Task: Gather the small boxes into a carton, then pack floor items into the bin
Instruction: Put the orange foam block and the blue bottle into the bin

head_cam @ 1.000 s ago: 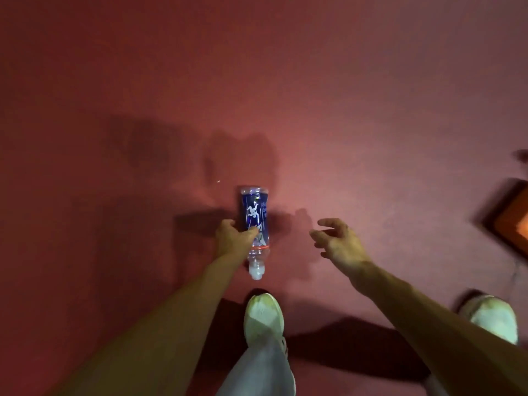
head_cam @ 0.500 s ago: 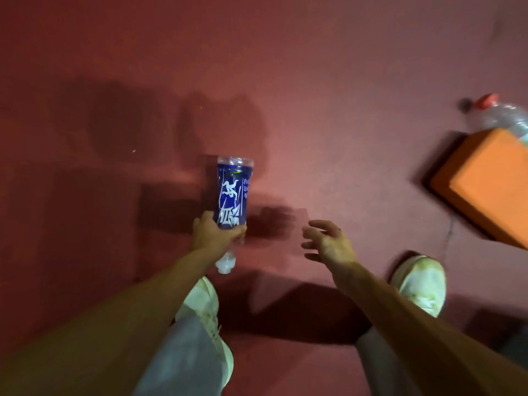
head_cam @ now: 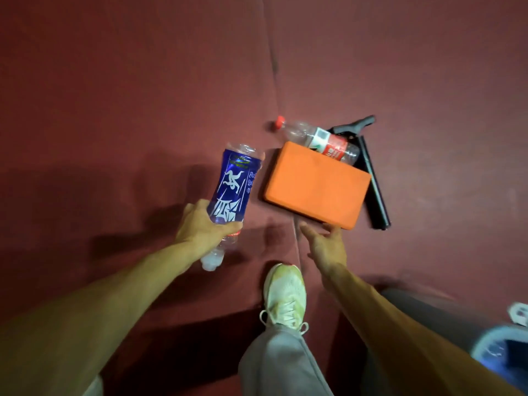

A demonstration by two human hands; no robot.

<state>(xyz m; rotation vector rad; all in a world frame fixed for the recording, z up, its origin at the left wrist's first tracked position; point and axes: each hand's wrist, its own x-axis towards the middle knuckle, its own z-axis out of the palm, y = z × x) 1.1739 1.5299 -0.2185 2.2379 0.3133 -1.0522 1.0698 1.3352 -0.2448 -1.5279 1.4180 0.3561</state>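
Note:
My left hand (head_cam: pixel 201 227) grips a clear plastic bottle with a blue label (head_cam: pixel 233 192) near its neck, cap end toward me, lifted off the dark red floor. My right hand (head_cam: pixel 325 244) is open with fingers spread, its fingertips at the near edge of an orange foam block (head_cam: pixel 315 182) lying on the floor. Behind the block lies a clear bottle with a red label and red cap (head_cam: pixel 317 140), partly resting on the block's far corner. A black folded stand or tripod (head_cam: pixel 371 178) lies beside the block on the right.
My white shoe (head_cam: pixel 285 295) stands on the floor just below the hands. A seam in the red floor covering (head_cam: pixel 274 67) runs up from the block. A light blue rim of a container (head_cam: pixel 500 350) shows at the lower right corner.
The view swung right, bringing the orange block, red-capped bottle and black stand toward the centre. My left hand lifted the blue bottle; my right hand reached out to the block's near edge.

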